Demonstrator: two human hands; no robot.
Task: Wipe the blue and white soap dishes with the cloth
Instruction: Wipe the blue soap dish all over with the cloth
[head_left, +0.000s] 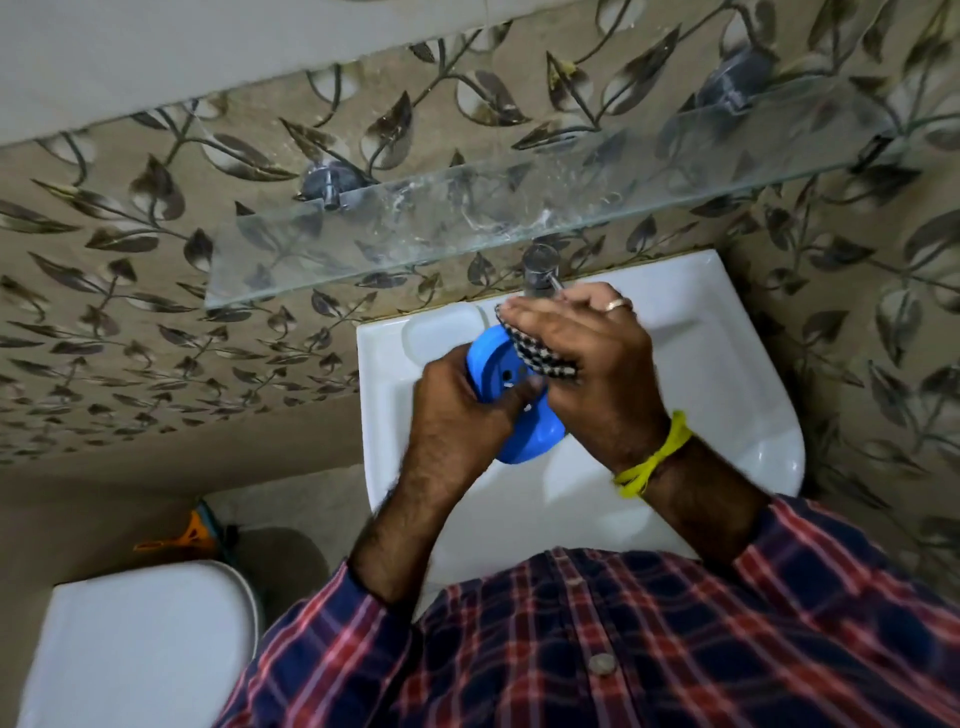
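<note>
My left hand (457, 410) grips a blue soap dish (496, 364) and holds it tilted over the white washbasin (727, 364). The dish's flat face, with a small hole in it, looks up at me. My right hand (587, 353) is closed on a black-and-white checked cloth (535, 353) and presses it against the dish's upper right edge. Most of the cloth is hidden under my fingers. No white soap dish is in sight.
A metal tap (540, 270) stands at the basin's back, just behind my right hand. Above it a glass shelf (415, 228) juts from the leaf-patterned wall. A white toilet cistern lid (140, 639) is at lower left, with an orange object (192, 535) behind it.
</note>
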